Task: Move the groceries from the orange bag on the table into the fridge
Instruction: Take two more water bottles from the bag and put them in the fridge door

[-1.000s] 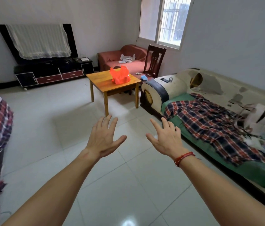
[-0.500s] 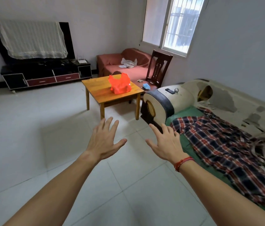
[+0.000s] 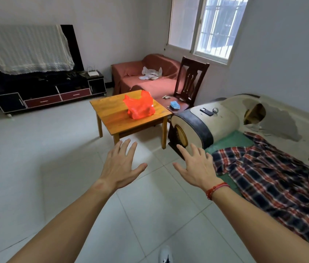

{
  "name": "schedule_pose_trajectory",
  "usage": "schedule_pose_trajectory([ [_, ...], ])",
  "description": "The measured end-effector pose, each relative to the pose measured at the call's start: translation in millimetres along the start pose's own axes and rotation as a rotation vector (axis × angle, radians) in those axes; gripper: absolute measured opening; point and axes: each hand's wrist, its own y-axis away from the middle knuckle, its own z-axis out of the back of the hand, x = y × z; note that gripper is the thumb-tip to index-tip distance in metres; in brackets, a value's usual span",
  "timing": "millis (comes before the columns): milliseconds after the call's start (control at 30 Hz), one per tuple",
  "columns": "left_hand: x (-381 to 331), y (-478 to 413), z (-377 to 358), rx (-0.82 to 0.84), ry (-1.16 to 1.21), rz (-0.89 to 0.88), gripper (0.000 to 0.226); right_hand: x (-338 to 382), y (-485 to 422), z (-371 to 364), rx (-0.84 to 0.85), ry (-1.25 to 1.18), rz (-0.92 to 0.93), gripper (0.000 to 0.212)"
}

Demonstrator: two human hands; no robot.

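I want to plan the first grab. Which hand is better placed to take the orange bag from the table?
Slightly the left hand. The orange bag on the table lies almost straight ahead of it, while the right hand is nearer the sofa armrest. Both are open, empty and short of the table.

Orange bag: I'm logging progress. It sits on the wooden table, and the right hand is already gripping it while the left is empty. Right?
Not quite. In the head view the orange bag does sit on the wooden table, but the right hand is empty and apart from it, fingers spread, like the left hand.
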Motion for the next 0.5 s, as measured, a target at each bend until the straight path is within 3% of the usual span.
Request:
schedule_pose_trajectory([
  [233, 3, -128, -23, -0.019, 0.002, 0.042, 0.09, -42, -138, -9, -0.017, -0.003, 0.054, 0.068],
  [500, 5, -258, -45, 0.022, -0.01, 0.098, 0.093, -74, -271, -15, 0.073, -0.01, 0.088, 0.07],
])
